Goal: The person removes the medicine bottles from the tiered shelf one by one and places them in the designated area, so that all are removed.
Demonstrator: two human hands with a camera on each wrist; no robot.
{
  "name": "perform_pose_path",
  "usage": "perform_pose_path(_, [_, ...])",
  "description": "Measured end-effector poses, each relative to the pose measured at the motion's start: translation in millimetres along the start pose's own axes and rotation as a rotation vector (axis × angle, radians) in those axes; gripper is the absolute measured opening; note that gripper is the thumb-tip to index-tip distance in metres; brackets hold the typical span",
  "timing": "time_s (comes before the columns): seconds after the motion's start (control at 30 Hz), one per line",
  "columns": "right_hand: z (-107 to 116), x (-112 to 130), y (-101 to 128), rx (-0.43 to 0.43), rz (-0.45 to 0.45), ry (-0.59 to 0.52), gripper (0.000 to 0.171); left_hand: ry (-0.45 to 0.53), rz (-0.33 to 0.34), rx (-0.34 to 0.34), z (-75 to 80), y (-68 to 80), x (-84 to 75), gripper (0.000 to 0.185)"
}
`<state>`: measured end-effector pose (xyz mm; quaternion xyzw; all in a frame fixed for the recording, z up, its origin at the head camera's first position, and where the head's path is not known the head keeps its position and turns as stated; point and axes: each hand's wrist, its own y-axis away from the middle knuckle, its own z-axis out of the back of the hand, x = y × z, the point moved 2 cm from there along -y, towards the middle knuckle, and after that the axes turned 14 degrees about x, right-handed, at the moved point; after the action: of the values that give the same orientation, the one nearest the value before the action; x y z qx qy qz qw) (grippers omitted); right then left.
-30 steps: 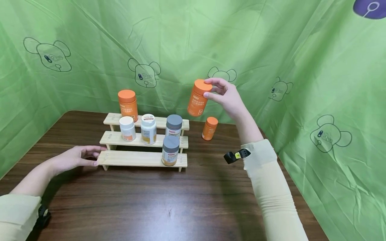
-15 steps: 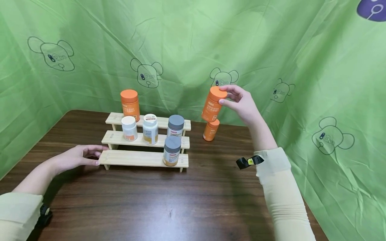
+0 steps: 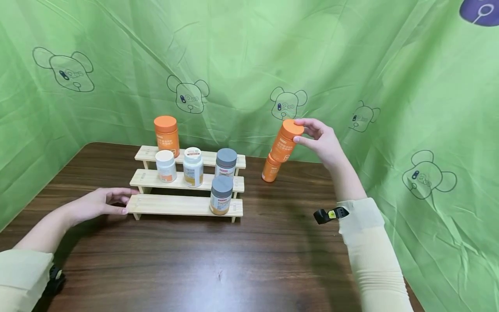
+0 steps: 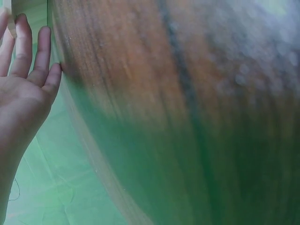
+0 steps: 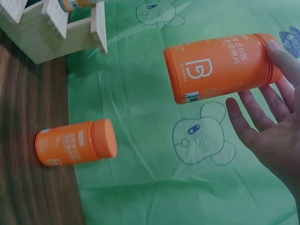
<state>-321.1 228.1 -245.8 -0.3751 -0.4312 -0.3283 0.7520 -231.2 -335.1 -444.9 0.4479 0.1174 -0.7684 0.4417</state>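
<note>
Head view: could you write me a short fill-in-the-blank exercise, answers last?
The right hand holds a large bottle coloured ____.
The wooden rack has ____ steps.
The jar on its lowest step has a ____ lid.
The hand at the rack's left end is the person's ____ hand.
Missing words: orange; three; grey; left.

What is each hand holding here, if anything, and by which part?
The right hand holds an orange bottle by its cap. The left hand touches the left end of the wooden rack; whether it grips is unclear.
</note>
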Motion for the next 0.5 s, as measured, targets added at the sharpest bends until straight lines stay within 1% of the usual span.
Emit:
perform_pose_path(0.17, [4.7, -9.9, 6.3, -0.020, -0.010, -0.020, 0.042, -0.013, -0.008, -0.002, 0.4, 1.0, 1.3, 0.056])
perform_pose_path(0.33, [7.1, -18.4, 11.9, -0.026, -0.005, -0.035, 0.042, -0.010, 0.007, -0.005, 1.5, -0.2, 4.8, 0.057])
perform_pose_path(0.5, [13.4, -27.7, 17.9, -0.044, -0.018, -0.036, 0.043, -0.009, 0.002, -0.001, 1.5, -1.4, 4.9, 0.057])
